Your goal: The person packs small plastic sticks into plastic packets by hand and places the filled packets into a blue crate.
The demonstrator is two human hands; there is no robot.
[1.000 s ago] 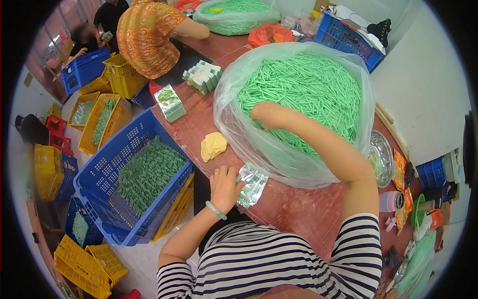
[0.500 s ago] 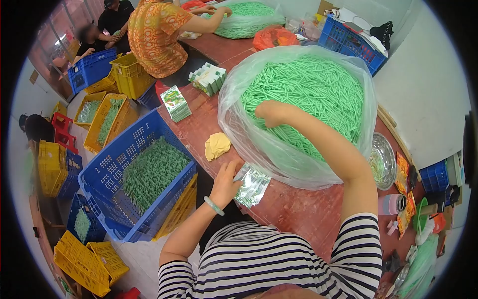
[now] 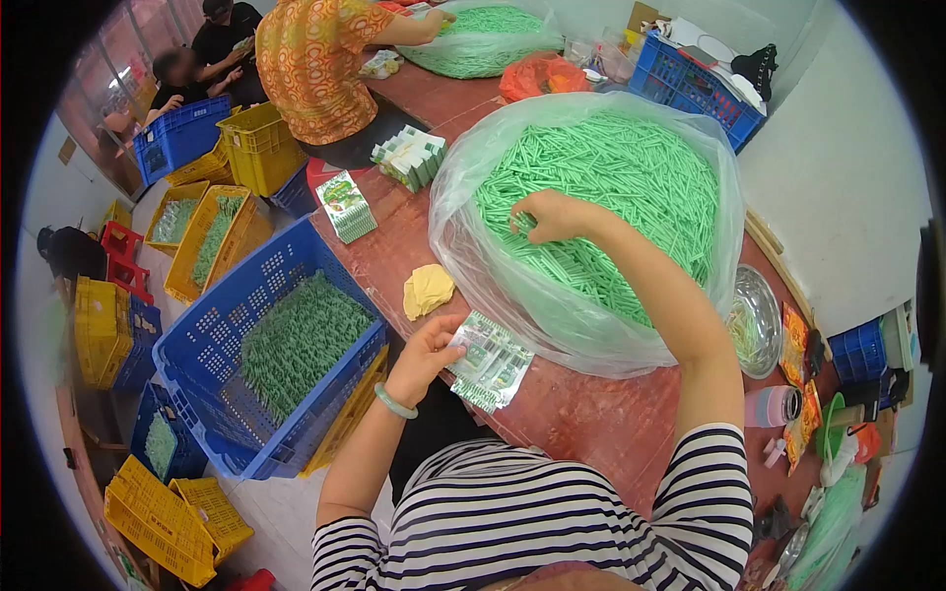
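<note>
My left hand (image 3: 430, 353) grips the left edge of some flat, printed silver-and-green packets (image 3: 495, 362) at the table's near edge, thumb on top. My right hand (image 3: 550, 217) is over a heap of thin light-green sticks (image 3: 621, 177) inside a large clear plastic bag (image 3: 455, 222). Its fingers curl downward at the heap's left side; whatever they pinch is too small to make out. A crumpled yellow cloth (image 3: 429, 291) lies just beyond my left hand. Two stacks of printed packets, a nearer stack (image 3: 347, 209) and a farther stack (image 3: 409, 158), stand on the red table (image 3: 394, 231).
To my left, a blue crate (image 3: 212, 345) holds many green packed pieces, with yellow crates (image 3: 163, 517) around it. A metal bowl (image 3: 759, 320) and a pink bottle (image 3: 774, 406) sit at right. A co-worker in an orange patterned shirt (image 3: 320, 69) works beside another bag of sticks (image 3: 483, 44).
My left hand has shifted slightly up and left and now holds the packets' edge, which tilts up. My right hand's fingers have loosened a little above the sticks. The co-worker's arm has moved.
</note>
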